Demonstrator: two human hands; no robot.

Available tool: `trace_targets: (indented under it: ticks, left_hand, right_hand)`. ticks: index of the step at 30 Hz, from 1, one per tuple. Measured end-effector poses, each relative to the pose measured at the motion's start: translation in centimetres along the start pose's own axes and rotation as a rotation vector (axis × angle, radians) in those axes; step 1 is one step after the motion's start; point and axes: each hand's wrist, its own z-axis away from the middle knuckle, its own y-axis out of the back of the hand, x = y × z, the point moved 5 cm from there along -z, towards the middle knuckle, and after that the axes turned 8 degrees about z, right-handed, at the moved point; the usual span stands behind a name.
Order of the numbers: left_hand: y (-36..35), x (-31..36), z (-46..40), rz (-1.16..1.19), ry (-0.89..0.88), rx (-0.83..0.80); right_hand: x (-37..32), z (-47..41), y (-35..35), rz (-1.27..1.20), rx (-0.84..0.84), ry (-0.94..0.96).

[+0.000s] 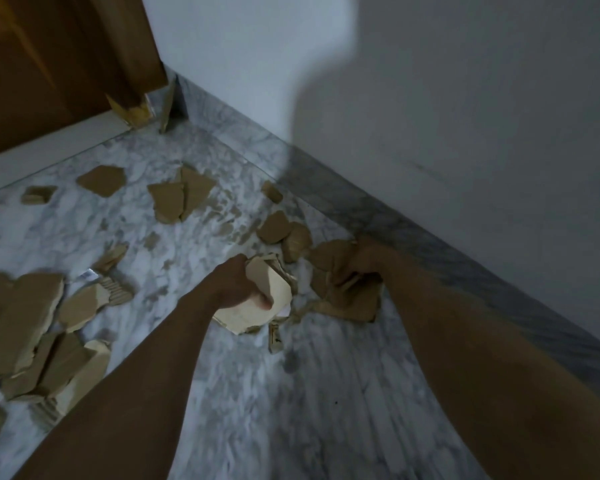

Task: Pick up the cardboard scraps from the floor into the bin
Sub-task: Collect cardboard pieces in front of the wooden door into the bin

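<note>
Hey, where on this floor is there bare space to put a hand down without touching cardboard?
Bare marble floor lies between the two forearms, and between the far scraps and the left pile. Crowded around both hands, left hand and right hand.

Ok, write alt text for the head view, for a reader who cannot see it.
A person's left hand grips a stack of pale cardboard scraps while the right hand clutches crumpled brown cardboard above a marble floor. More torn pieces litter the floor between a wooden door and the wall; no bin shows.
</note>
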Motion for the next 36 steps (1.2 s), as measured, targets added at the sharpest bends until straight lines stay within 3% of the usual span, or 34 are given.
trace_targets:
  ticks: [11,14,19,22,25,28,31,36]
  left_hand:
    - [0.0,-0.9,-0.4,0.124,-0.01,-0.005]
    - [0.0,-0.7,0.9,0.276,-0.025,0.0]
    - [3.3,-3.6,2.5,0.678,0.029,0.145]
    - [5.5,-5.1,3.2,0.829,0.036,0.273]
    - [6.7,-5.7,3.1,0.857,0.069,0.321]
    - [6.8,-6.8,2.7,0.759,0.058,0.322]
    - [6.8,-7.8,2.2,0.671,0.047,0.29]
    - [6.9,-7.4,1.7,0.621,0.029,0.252]
  right_hand:
    - [1.1,0.7,-1.7,-0.131,0.08,-0.08]
    - [1.9,1.0,-2.4,-0.359,0.062,-0.08]
    - [1.1,1.7,1.0,-0.833,0.199,0.065]
    - [-1.4,1.2,2.8,-0.908,0.219,0.103]
    - [-5.2,-0.4,1.0,-0.8,0.099,0.105]
    - [-8.3,-3.6,-2.4,-0.352,0.056,0.082]
    - [-10.0,-5.1,-4.5,0.02,0.118,0.029]
    - [-11.2,-4.6,-4.6,0.212,0.146,-0.054]
